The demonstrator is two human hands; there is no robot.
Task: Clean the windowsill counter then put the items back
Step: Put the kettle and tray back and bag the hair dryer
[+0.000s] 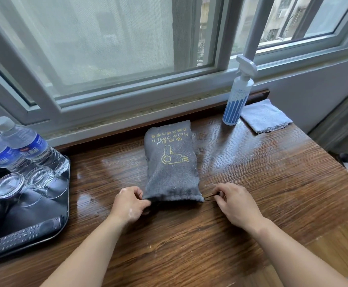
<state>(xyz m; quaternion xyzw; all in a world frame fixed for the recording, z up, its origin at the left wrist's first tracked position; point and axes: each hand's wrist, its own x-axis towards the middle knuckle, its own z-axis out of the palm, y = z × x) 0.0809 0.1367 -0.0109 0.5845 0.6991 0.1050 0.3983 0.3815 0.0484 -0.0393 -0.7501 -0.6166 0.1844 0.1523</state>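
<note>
Bag (170, 162) of grey cloth, printed with a hair-dryer mark, lies flat in the middle of the desk (252, 172), mouth toward the person. Left hand (129, 204) pinches the hem's corner; right hand (235, 201) pinches the cord (210, 197) at the other side. Soft outside and probably hard and bulky within, the bag looks best lifted round its body, not by the cord.
</note>
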